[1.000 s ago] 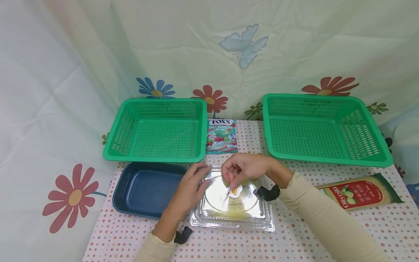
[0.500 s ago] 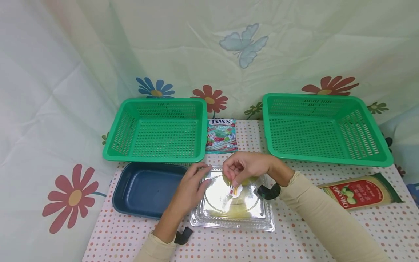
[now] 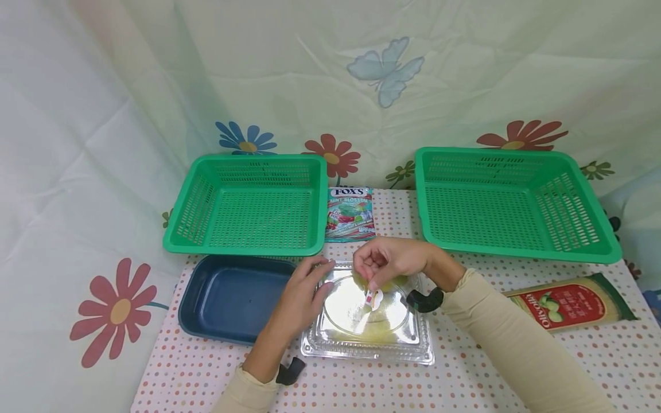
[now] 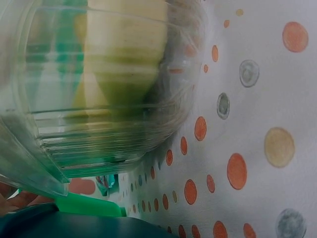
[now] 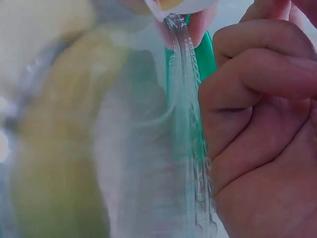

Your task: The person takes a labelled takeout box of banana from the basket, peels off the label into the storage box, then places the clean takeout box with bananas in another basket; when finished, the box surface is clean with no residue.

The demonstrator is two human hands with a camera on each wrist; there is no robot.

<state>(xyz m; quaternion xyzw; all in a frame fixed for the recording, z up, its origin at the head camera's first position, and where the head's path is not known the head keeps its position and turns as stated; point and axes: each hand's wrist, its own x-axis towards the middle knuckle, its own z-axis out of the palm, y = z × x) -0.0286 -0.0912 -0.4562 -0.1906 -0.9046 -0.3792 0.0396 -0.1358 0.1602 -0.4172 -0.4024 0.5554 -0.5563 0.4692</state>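
Note:
A clear plastic clamshell container [image 3: 361,344] stands closed on the table, with something pale yellow and green [image 4: 124,49] showing through its wall. On its lid is a small round white sticker [image 3: 378,300] with a yellow print. My right hand [image 3: 395,261] pinches the sticker's edge between thumb and forefinger; part of it stands up off the lid, showing a red and white patch. In the right wrist view, a white edge of the sticker [image 5: 185,6] shows at the top, above the container's rim. My left hand [image 3: 302,295] rests on the container's left side, fingers loosely extended.
Two green plastic baskets, left [image 3: 258,218] and right [image 3: 485,212], stand at the back. A Fox's candy bag [image 3: 351,215] lies between them. The dark blue tray [image 3: 237,298] is left of the container; an Olivoilà pack [image 3: 573,304] lies to the right.
My right hand has lifted the sticker's edge slightly up and to the right, and its red and white patch has come into view. The left hand and the container have stayed put.

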